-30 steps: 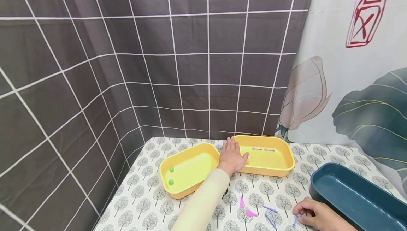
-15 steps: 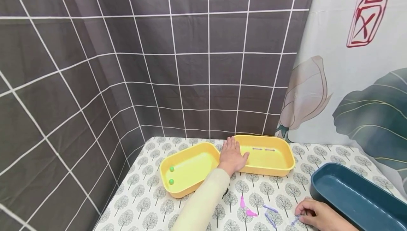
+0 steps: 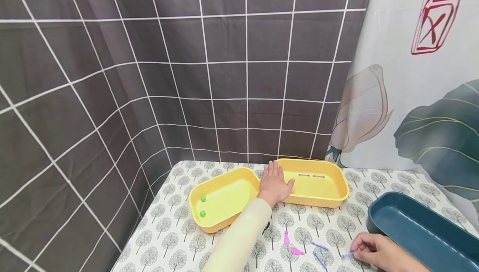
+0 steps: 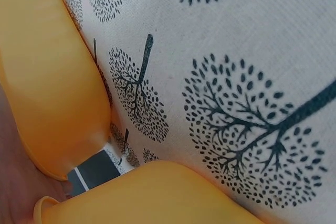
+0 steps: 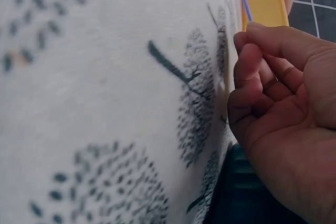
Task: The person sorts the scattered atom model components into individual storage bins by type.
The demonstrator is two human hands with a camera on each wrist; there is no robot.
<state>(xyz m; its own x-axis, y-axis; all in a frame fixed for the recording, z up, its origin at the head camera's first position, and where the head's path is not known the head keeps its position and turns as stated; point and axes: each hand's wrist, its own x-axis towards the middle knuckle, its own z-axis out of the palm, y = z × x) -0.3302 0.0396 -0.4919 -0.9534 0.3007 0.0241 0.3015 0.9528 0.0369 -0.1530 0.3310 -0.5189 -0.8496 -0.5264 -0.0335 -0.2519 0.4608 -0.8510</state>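
Note:
My right hand [image 3: 378,249] pinches a small purple rod [image 3: 347,255] between thumb and fingertips at the table's near right. In the right wrist view the rod [image 5: 247,8] sticks out past the fingertips and has a knobbed end. My left hand [image 3: 275,184] lies with straight fingers across the adjoining rims of the left yellow tray [image 3: 220,224] and the right yellow tray [image 3: 314,201]. Two more purple rods [image 3: 319,246] and two pink pieces [image 3: 297,250] lie on the cloth, left of the right hand.
Two green balls [image 3: 203,198] sit inside the left tray, two thin rods [image 3: 319,176] inside the right one. A dark blue tray [image 3: 415,232] stands at the right, beside the right forearm. A small black object [image 3: 266,227] is partly behind the left sleeve.
The purple rod in the right hand has swung from steep to nearly level, and that hand has shifted slightly right and up. The left hand stays put on the trays.

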